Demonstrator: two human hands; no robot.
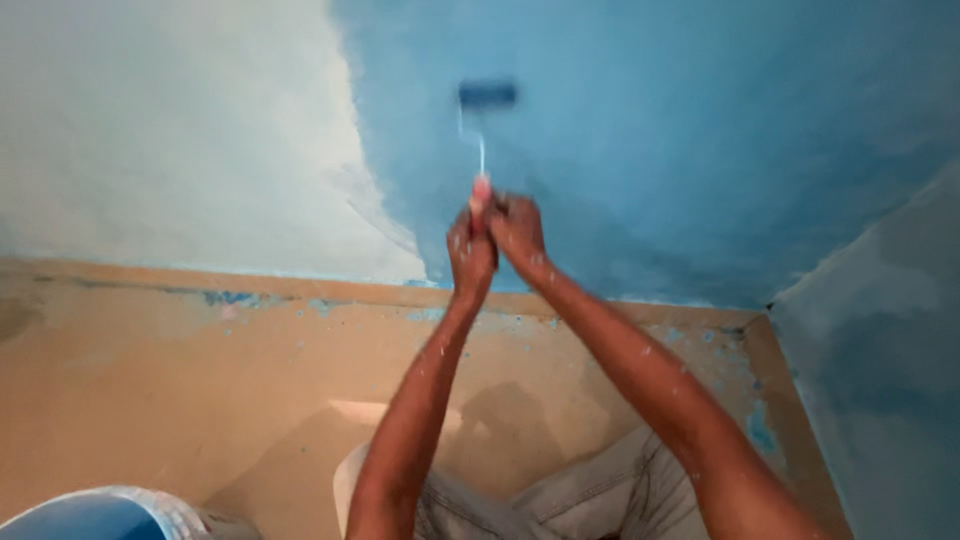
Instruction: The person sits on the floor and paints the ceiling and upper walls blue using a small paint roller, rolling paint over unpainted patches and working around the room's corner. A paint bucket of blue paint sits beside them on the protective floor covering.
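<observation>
View from a head-worn camera looking down at 2 bare forearms stretched out toward a wall. Both arms run up from the bottom of the frame and meet at the hands, with pale paint flecks dotted along the skin.

The left hand (470, 255) and the right hand (517, 228) are pressed together, the right one slightly higher and just beside the left. The fingers of both hands are curled tightly around the pink handle of a small paint roller (486, 120). Only the top of the handle shows above the fingers. From there a thin metal rod rises to the dark blue roller sleeve, which sits well above the fingertips and lies flat against the wall (700, 150). The roller is blurred.

Around the roller and to the right of the fingers, the wall is covered in blue paint. To the left of the fingers the wall remains pale, with a ragged edge between the 2 colours.

Below the hands lies a tan floor (150, 380), spotted with blue drips along the base of the wall. At the bottom left corner, far below the fingers, sits the rim of a paint bucket (110, 510) holding blue paint. The person's light trousers (590, 490) show between the forearms.
</observation>
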